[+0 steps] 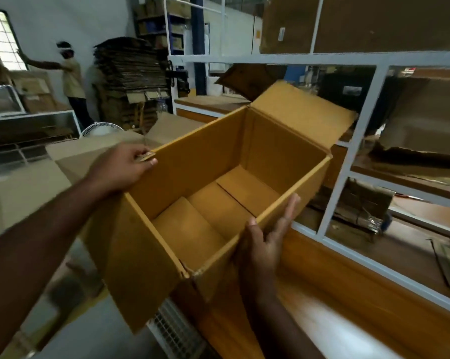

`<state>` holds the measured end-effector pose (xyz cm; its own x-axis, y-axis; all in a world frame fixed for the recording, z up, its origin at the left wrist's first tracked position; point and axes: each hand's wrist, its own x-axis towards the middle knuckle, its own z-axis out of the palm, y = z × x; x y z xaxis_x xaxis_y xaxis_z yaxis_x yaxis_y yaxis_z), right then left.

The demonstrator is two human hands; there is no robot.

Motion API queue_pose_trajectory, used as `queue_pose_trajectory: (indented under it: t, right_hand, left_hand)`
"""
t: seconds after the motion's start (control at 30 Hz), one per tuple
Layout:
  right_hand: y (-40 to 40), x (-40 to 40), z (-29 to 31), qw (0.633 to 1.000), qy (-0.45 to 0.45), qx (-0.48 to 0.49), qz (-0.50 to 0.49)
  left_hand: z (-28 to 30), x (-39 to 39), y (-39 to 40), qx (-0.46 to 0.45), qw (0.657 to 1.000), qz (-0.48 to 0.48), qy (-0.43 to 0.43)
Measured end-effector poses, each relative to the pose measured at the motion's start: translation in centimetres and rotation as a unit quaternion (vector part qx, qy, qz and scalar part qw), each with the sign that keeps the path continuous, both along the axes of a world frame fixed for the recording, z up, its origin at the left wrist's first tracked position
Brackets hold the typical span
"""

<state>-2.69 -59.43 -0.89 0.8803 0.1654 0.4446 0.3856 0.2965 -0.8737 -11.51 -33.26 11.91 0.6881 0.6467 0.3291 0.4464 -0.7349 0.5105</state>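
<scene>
An open, empty cardboard box (205, 161) is held up in front of me, its top flaps spread and its bottom flaps folded flat inside. My left hand (123, 169) grips the box's upper left corner, fingers curled over the rim with the thumb on the inside wall. My right hand (268, 239) lies against the outside of the box's right wall, fingers straight, thumb tip at the rim. One flap stands up at the far end and another hangs down at the near left.
A wooden workbench (348, 294) with a white metal shelf frame (348, 161) runs along the right. Flattened cartons (130, 68) are stacked at the back. A person (71, 76) stands far left. More boxes (89, 151) lie left; a white grille (174, 332) is below.
</scene>
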Motion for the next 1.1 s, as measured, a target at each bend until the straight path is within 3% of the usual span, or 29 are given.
queue_pose_trajectory:
  t: [0.1, 0.2, 0.47, 0.8, 1.1]
  right_hand:
    - [4.9, 0.6, 2.0, 0.990, -0.130, -0.050, 0.004]
    - [10.7, 1.1, 3.5, 0.980, -0.178, -0.089, 0.017]
    - [25.2, 1.8, 5.3, 0.979, -0.155, -0.133, 0.014]
    - [37.7, 3.5, 5.6, 0.976, -0.206, -0.071, 0.012]
    - [47.8, 5.4, 5.5, 0.982, -0.183, -0.036, 0.033]
  left_hand:
    - [2.7, -0.7, 6.3, -0.014, 1.000, 0.011, -0.017]
    - [4.7, -0.8, 12.7, -0.032, 0.999, 0.014, -0.035]
    - [7.5, 1.4, 27.7, -0.073, 0.996, 0.018, -0.036]
    - [8.2, 2.5, 36.5, -0.079, 0.995, 0.040, -0.051]
    - [7.7, 2.5, 44.4, -0.089, 0.993, 0.074, -0.020]
